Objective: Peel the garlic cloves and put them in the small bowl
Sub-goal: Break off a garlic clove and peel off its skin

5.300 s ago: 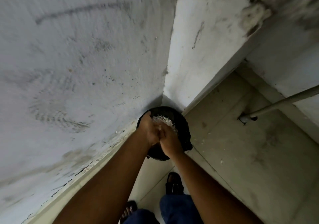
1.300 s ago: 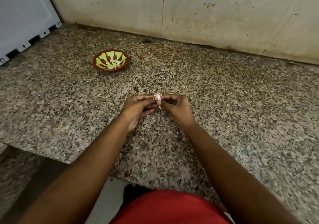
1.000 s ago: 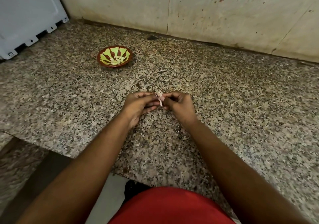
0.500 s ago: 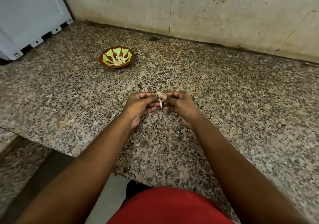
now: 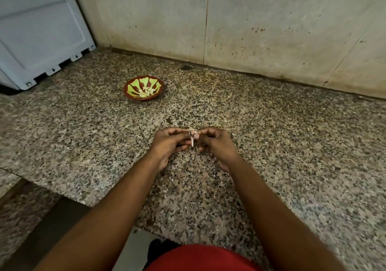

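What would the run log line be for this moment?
step: peeling | left hand: pinches garlic clove | right hand: pinches clove | bowl: holds peeled cloves

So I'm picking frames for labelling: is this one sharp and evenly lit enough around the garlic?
Head view: the garlic clove pinched between left hand and right hand is small but fairly sharp; the bowl is clear; soft light, no glare on the counter; the wide lens bends the wall seams and blurs the forearms near the bottom.
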